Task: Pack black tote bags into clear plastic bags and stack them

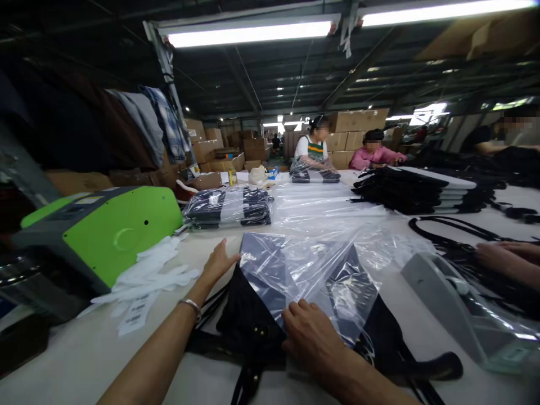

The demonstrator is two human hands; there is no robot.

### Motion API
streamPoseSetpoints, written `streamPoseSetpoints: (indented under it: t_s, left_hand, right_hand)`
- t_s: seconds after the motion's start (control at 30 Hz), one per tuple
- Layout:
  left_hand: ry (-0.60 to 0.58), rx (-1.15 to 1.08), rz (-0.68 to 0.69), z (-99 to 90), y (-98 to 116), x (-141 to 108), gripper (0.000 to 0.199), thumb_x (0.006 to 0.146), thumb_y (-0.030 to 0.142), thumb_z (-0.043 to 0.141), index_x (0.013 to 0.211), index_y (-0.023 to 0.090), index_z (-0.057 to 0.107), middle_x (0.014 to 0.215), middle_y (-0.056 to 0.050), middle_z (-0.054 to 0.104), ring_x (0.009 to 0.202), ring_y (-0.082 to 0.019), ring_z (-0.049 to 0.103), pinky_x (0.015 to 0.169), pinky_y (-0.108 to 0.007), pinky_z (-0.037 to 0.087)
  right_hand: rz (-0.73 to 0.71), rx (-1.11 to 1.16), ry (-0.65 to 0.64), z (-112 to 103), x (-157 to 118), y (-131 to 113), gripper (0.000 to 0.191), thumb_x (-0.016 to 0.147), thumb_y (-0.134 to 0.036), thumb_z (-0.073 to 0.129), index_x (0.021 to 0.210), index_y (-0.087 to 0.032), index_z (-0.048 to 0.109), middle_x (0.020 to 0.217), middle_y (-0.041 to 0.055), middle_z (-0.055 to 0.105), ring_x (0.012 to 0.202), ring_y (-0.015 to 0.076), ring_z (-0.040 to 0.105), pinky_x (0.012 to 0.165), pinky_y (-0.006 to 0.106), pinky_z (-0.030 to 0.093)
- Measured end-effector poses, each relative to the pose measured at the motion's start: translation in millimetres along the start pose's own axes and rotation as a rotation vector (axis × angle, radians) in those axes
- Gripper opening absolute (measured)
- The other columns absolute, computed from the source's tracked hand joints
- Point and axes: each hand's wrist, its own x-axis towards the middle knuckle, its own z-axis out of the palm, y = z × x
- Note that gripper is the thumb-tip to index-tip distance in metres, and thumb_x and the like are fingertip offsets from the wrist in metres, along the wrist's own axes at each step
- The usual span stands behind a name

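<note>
In front of me on the table is a black handbag (253, 315) with straps and small brass-coloured studs. A clear plastic bag (312, 264) with a dark blue-grey flat piece in it lies over the handbag. My left hand (220, 261), with a silver bangle on its wrist, is open at the plastic bag's left edge, thumb and fingers apart. My right hand (314, 334) is closed on the near part of the plastic bag, fingers curled; the fingertips are partly hidden. White cord (366, 344) shows beside the right wrist.
At left stand a green and grey machine (126, 230), white gloves (156, 270) and a printed label strip (137, 315). Behind lie a plastic-wrapped bundle (230, 207) and stacked black goods (405, 191). At right are a grey tape-dispenser-like object (447, 304) and a co-worker's hands (506, 259).
</note>
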Motion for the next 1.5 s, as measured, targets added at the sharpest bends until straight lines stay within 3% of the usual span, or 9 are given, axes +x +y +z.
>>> streamPoseSetpoints:
  t_s: [0.33, 0.57, 0.7, 0.87, 1.03, 1.17, 1.23, 1.33, 1.5]
  left_hand:
    - [-0.159, -0.060, 0.062, -3.0, 17, -2, 0.026, 0.084, 0.041, 0.057, 0.084, 0.017, 0.068, 0.074, -0.006, 0.071, 0.076, -0.022, 0.068, 0.066, -0.027, 0.046]
    - [-0.292, 0.048, 0.183, -77.4, 40, -26, 0.035, 0.078, 0.044, 0.064, 0.055, 0.019, 0.060, 0.068, -0.007, 0.068, 0.070, -0.022, 0.062, 0.061, -0.029, 0.041]
    - [-0.591, -0.496, 0.197, -115.9, 52, -36, 0.044, 0.079, 0.052, 0.068, 0.054, 0.015, 0.060, 0.047, -0.001, 0.056, 0.042, -0.011, 0.046, 0.045, -0.023, 0.033]
    - [-0.118, -1.284, 0.055, -117.4, 63, -13, 0.037, 0.092, 0.051, 0.053, 0.089, 0.016, 0.064, 0.081, -0.007, 0.070, 0.068, -0.013, 0.065, 0.059, -0.021, 0.050]
    - [0.261, -1.344, -0.067, -89.6, 57, -3, 0.044, 0.097, 0.037, 0.045, 0.140, 0.026, 0.041, 0.152, -0.012, 0.044, 0.132, -0.019, 0.052, 0.099, -0.032, 0.048]
    - [0.287, -1.086, 0.078, -67.5, 55, -70, 0.041, 0.085, 0.035, 0.066, 0.123, 0.020, 0.059, 0.137, -0.009, 0.059, 0.125, -0.022, 0.055, 0.103, -0.031, 0.044]
    - [0.087, -0.937, 0.148, -55.2, 61, -121, 0.031, 0.088, 0.048, 0.060, 0.092, 0.019, 0.069, 0.094, -0.006, 0.073, 0.091, -0.019, 0.066, 0.085, -0.029, 0.051]
    - [-0.617, -0.978, 0.055, -30.2, 78, -188, 0.043, 0.080, 0.059, 0.066, 0.078, 0.016, 0.070, 0.070, -0.008, 0.071, 0.062, -0.018, 0.064, 0.057, -0.027, 0.050]
    - [-0.686, -1.440, -0.255, 6.5, 115, -218, 0.070, 0.067, 0.058, 0.080, 0.122, 0.021, 0.060, 0.134, -0.016, 0.059, 0.111, -0.027, 0.064, 0.078, -0.035, 0.059]
  right_hand:
    - [0.045, -0.008, -0.087, -5, 4, -1, 0.018, 0.084, -0.023, 0.066, 0.098, -0.014, 0.071, 0.104, 0.0110, 0.070, 0.103, 0.0281, 0.063, 0.088, 0.036, 0.051]
    - [0.073, -0.070, 0.001, 4, 18, -11, 0.020, 0.088, -0.032, 0.066, 0.098, -0.015, 0.071, 0.104, 0.0115, 0.070, 0.104, 0.0318, 0.062, 0.086, 0.043, 0.051]
    - [0.017, -0.130, -0.024, 14, 25, -14, 0.021, 0.091, -0.010, 0.051, 0.098, -0.014, 0.071, 0.101, 0.0126, 0.071, 0.100, 0.0297, 0.064, 0.080, 0.039, 0.052]
    - [-0.013, -0.142, -0.020, -4, 21, -6, 0.029, 0.088, -0.001, 0.048, 0.097, -0.014, 0.071, 0.097, 0.0122, 0.073, 0.090, 0.0262, 0.069, 0.070, 0.031, 0.051]
    - [0.086, -0.229, 0.055, -34, 7, 32, 0.022, 0.093, -0.007, 0.048, 0.090, -0.016, 0.069, 0.089, 0.0094, 0.072, 0.085, 0.0261, 0.069, 0.066, 0.031, 0.045]
    - [0.153, -0.221, 0.138, -40, -3, 57, 0.015, 0.096, -0.024, 0.055, 0.088, -0.017, 0.066, 0.088, 0.0076, 0.071, 0.082, 0.0256, 0.068, 0.064, 0.031, 0.041]
    - [0.161, -0.193, 0.169, -39, -5, 61, 0.021, 0.098, -0.027, 0.051, 0.087, -0.017, 0.065, 0.087, 0.0070, 0.070, 0.080, 0.0239, 0.068, 0.064, 0.030, 0.040]
    - [0.130, -0.112, 0.211, -38, -5, 59, 0.027, 0.102, -0.025, 0.042, 0.089, -0.018, 0.064, 0.086, 0.0051, 0.069, 0.081, 0.0205, 0.067, 0.066, 0.029, 0.038]
    - [0.042, -0.001, 0.230, -48, -8, 46, 0.021, 0.098, -0.025, 0.051, 0.084, -0.020, 0.065, 0.085, 0.0027, 0.069, 0.082, 0.0181, 0.065, 0.070, 0.028, 0.038]
